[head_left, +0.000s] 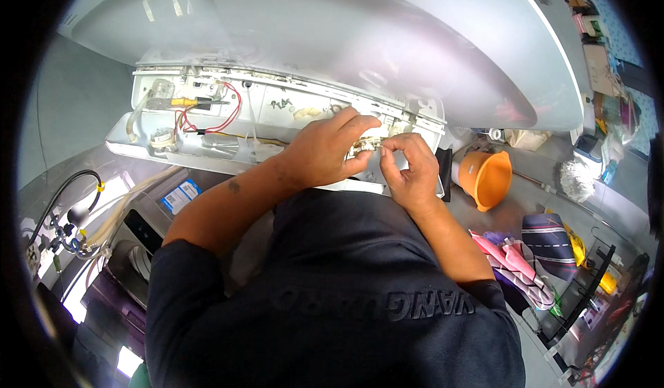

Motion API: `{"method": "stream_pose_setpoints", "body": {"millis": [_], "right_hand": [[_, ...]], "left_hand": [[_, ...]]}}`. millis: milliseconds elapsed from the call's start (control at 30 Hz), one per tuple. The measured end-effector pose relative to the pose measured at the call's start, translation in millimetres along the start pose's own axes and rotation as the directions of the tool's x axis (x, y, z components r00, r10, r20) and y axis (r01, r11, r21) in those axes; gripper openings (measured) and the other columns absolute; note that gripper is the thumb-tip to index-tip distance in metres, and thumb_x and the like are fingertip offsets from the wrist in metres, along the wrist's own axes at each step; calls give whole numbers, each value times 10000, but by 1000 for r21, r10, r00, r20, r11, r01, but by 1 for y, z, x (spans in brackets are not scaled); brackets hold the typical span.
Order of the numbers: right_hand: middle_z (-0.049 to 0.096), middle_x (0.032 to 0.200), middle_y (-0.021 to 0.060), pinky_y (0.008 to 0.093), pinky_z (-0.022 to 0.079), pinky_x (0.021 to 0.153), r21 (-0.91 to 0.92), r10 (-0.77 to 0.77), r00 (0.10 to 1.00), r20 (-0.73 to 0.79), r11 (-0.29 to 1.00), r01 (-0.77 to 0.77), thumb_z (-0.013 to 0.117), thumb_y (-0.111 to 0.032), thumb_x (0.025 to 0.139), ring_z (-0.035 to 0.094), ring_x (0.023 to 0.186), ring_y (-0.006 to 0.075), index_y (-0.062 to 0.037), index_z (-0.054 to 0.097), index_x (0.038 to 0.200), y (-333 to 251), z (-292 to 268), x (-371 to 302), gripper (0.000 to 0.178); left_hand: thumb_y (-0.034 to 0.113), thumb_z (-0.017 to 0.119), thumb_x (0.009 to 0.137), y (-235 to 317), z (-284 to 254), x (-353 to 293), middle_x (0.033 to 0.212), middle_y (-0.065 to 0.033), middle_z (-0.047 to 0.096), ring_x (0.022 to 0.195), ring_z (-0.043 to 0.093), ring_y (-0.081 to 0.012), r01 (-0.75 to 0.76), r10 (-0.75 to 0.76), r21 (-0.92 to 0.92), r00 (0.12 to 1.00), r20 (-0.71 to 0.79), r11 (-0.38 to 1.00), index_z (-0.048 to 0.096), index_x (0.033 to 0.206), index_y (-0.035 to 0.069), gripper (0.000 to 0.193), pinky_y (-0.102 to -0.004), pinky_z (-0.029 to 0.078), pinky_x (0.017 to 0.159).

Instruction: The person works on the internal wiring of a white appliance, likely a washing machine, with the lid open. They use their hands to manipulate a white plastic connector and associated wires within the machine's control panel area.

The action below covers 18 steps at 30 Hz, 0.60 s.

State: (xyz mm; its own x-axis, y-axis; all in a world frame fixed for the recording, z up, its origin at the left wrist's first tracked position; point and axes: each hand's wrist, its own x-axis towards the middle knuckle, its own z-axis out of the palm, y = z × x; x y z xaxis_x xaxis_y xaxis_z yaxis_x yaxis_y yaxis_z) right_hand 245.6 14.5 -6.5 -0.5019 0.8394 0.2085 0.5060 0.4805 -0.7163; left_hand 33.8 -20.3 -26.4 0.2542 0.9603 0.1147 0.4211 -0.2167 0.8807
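Small pale part (367, 144) lies between left grip (328, 149) and right grip (413, 172).

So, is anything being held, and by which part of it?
Cannot be told: left hand brackets a small part; right hand is at its right end.

ngl the little part (369, 144) by my right hand (409, 170) is too small to make out, and my left hand (325, 147) hides some of the white casing (128, 141).

one left hand (324, 154), one right hand (415, 180); one long white housing (200, 158); one orange bucket (492, 182); one fluffy white duster (576, 181); one blue-and-white label (181, 196).
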Motion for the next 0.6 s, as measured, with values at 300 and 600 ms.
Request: {"method": "stream_pose_setpoints", "body": {"millis": [300,600], "right_hand": [[683,888,117,381,524,737,57,83,997,0,995,-83,718,-23,840,670,824,301,-40,669,927,-1,-1,0,101],[673,880,112,312,515,751,42,62,998,14,997,-63,713,-19,867,665,804,240,-23,660,917,-1,0,-1,73]], "left_hand": [[171,741,839,-2,1,1,1056,-153,606,896,657,-355,-17,16,-22,999,-34,1000,588,1274,62,474,-433,549,763],[167,743,838,-6,4,0,1055,-157,609,903,657,-358,-13,10,-40,997,-77,999,590,1279,56,479,-428,545,774]]}}
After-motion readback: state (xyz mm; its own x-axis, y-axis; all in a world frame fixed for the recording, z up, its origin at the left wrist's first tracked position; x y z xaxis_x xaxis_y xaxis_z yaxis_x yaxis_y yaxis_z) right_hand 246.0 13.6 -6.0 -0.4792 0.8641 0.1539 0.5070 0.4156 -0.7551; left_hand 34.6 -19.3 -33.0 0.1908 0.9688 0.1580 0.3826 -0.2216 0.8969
